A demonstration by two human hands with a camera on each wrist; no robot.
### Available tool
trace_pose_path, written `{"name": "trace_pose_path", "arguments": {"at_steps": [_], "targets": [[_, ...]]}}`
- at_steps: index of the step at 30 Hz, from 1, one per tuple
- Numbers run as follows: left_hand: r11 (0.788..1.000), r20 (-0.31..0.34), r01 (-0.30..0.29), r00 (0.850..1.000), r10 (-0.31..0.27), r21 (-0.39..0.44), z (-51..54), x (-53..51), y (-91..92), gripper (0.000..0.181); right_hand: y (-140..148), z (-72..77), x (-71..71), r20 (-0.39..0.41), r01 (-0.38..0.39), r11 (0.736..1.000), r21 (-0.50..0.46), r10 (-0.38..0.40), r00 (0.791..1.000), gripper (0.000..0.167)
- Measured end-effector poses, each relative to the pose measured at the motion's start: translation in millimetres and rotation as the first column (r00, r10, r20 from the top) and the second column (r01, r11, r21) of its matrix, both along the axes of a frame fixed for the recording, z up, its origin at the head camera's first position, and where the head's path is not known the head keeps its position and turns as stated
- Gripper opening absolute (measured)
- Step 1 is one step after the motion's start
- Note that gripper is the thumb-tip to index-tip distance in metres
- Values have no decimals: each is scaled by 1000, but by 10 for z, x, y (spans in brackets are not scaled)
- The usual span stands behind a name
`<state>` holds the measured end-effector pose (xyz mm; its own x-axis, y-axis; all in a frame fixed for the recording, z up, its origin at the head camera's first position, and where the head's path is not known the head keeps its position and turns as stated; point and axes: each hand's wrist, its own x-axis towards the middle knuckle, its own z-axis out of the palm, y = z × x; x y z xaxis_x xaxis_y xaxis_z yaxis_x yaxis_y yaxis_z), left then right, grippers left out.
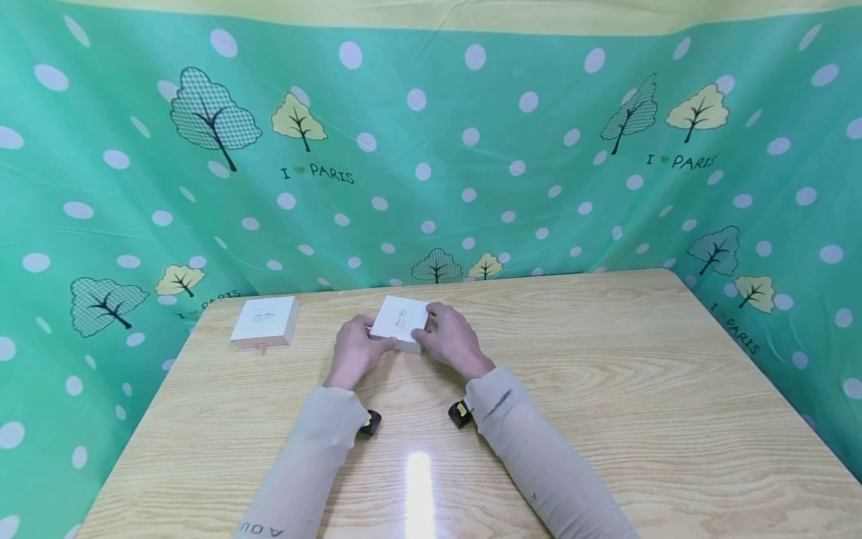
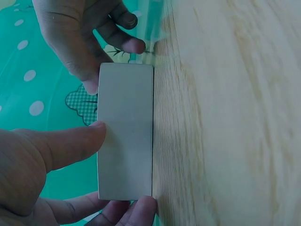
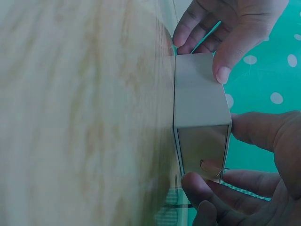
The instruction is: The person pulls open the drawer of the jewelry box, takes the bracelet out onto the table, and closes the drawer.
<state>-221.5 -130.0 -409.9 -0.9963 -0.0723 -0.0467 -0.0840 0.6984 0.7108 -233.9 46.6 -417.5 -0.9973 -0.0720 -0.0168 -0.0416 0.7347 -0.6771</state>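
Note:
A white box (image 1: 399,322) with small dark print on its lid rests on the table between both hands, turned at an angle. The left hand (image 1: 357,349) holds its left side, thumb at the near edge. The right hand (image 1: 453,338) grips the right side, thumb on the near right corner and fingers behind. In the left wrist view the box's plain side (image 2: 125,132) faces the camera. The right wrist view shows the box (image 3: 200,89) with a shiny end face, the right hand's fingers (image 3: 197,186) at its lower edge. Another white box (image 1: 266,320) sits apart at the far left.
The wood-grain table (image 1: 606,389) reaches back to a green dotted curtain (image 1: 471,165) with printed trees. A small pinkish tab (image 1: 261,347) shows at the left box's front. Both wrists carry black devices. A bright light reflection lies on the near table.

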Motion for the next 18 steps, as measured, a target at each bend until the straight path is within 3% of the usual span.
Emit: {"name": "trace_pose_path", "arguments": {"at_steps": [18], "targets": [[1000, -3, 7, 1000, -7, -13, -5, 8, -3, 49, 0, 3, 0, -15, -15, 1000, 12, 15, 1000, 61]]}}
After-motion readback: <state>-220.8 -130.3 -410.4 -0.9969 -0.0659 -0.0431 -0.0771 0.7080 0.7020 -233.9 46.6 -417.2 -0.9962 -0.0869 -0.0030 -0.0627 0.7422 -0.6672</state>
